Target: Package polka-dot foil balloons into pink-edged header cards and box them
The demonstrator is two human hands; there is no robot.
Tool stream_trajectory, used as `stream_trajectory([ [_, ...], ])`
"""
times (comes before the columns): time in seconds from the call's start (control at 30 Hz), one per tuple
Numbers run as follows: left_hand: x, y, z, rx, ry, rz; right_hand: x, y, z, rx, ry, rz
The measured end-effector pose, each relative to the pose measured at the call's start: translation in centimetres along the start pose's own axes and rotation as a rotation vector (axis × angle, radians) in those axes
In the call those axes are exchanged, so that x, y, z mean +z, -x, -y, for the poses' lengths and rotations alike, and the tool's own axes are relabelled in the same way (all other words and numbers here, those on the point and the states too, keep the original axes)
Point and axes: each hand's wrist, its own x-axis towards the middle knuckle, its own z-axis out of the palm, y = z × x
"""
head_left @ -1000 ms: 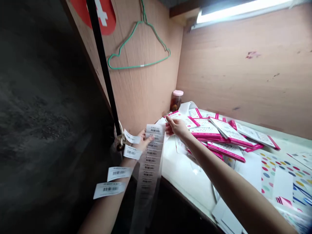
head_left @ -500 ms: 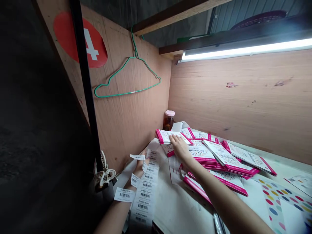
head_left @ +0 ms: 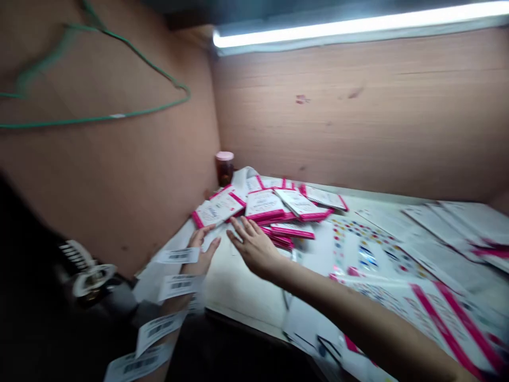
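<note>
My left hand [head_left: 203,250] reaches over the white table [head_left: 234,289] with its fingers stretched out, just short of a pink-edged pack [head_left: 217,208]. Several white barcode labels [head_left: 177,255] stick along that forearm. My right hand [head_left: 254,246] hovers beside it, fingers spread and empty, close to the pile of pink-edged packs [head_left: 266,204]. The picture is smeared by motion.
A small jar with a pink lid [head_left: 225,167] stands in the back corner. A green wire hanger [head_left: 119,114] hangs on the left wooden wall. Dotted sheets [head_left: 366,249] and more pink-striped sheets [head_left: 449,313] lie to the right. A tube light [head_left: 358,26] runs overhead.
The view swung right and down. My right hand came off the pack pile and drew back towards my left hand. The long label strip that my left hand held no longer shows.
</note>
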Motion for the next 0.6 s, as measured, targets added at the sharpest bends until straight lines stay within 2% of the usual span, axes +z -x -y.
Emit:
stream_trajectory([
  [0.07, 2.3, 1.8, -1.8, 0.027, 0.071, 0.084, -2.4, 6.6, 0.8, 0.016, -0.065, -0.037],
  [0.17, 6.0, 5.5, -4.4, 0.073, 0.14, 0.303, -4.8, 17.0, 2.1, 0.237, -0.227, -0.074],
  [0.23, 8.5, 8.2, -5.9, 0.112, 0.14, 0.469, -5.4, 23.3, 2.6, 0.395, -0.366, -0.146],
  [0.33, 12.3, 11.2, -7.8, 0.149, 0.143, 0.643, -4.6, 31.1, 2.4, 0.656, -0.422, -0.358],
  [0.4, 14.6, 12.2, -8.9, 0.172, 0.148, 0.726, -3.5, 35.1, 1.4, 0.862, -0.359, -0.49],
  [0.47, 16.8, 12.5, -9.9, 0.22, 0.14, 0.767, -2.2, 38.3, -0.2, 1.037, -0.304, -0.56],
  [0.53, 18.8, 12.5, -10.7, 0.287, 0.065, 0.796, -1.1, 40.5, -2.2, 1.181, -0.279, -0.602],
  [0.6, 20.6, 12.6, -11.2, 0.358, -0.104, 0.875, -0.2, 41.4, -4.4, 1.27, -0.265, -0.634],
])
